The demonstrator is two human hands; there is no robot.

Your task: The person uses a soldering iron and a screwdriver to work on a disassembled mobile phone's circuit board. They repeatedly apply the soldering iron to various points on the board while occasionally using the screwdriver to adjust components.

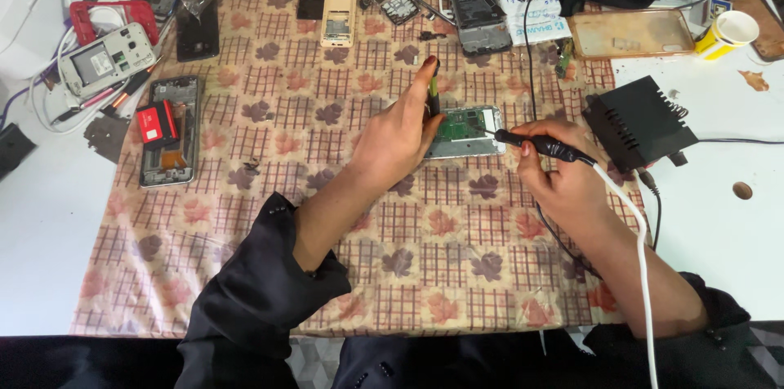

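A white desk (49,217) carries a checked, leaf-patterned cloth (269,111); on the cloth lie an opened phone with a green board (465,132), several dismantled phones and covers; on bare desk, a black box (639,121) and a paper cup (729,32)

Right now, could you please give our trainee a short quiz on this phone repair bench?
1. True or false: the right hand holds a soldering iron with a white cable.
2. What does the left hand hold over the opened phone? A) tweezers B) hammer C) cup
3. What colour is the paper cup at the far right?

Key: 1 true; 2 A; 3 yellow with a white rim.
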